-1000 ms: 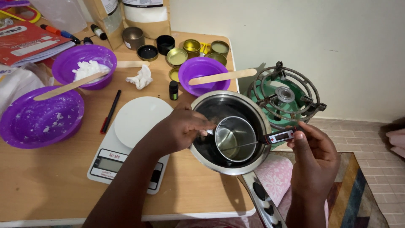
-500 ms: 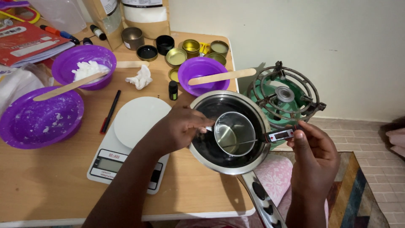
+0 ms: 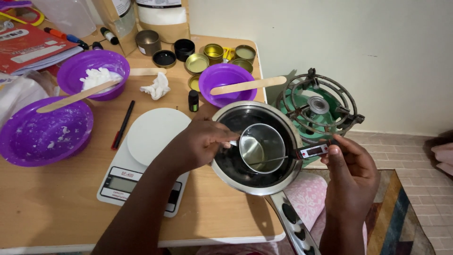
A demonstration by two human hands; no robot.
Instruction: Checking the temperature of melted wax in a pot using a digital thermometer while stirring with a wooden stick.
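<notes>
A steel pan (image 3: 222,165) with dark water sits at the table's right edge, its black-and-silver handle pointing toward me. Inside it stands a small steel cup (image 3: 271,134) holding clear liquid. My left hand (image 3: 200,141) grips the cup's handle at the pan's left rim. My right hand (image 3: 351,172) pinches a digital probe thermometer (image 3: 312,151) over the pan's right rim, and its thin metal probe reaches down into the cup.
A white kitchen scale (image 3: 146,158) lies left of the pan. Three purple bowls (image 3: 226,80) (image 3: 96,68) (image 3: 45,130) with wooden sticks, small tins (image 3: 197,62), a black pen (image 3: 122,125) and a crumpled tissue (image 3: 158,87) fill the table. A green gas burner (image 3: 318,106) stands on the floor.
The cup has shifted slightly inside the pan. Both hands keep their grips and places.
</notes>
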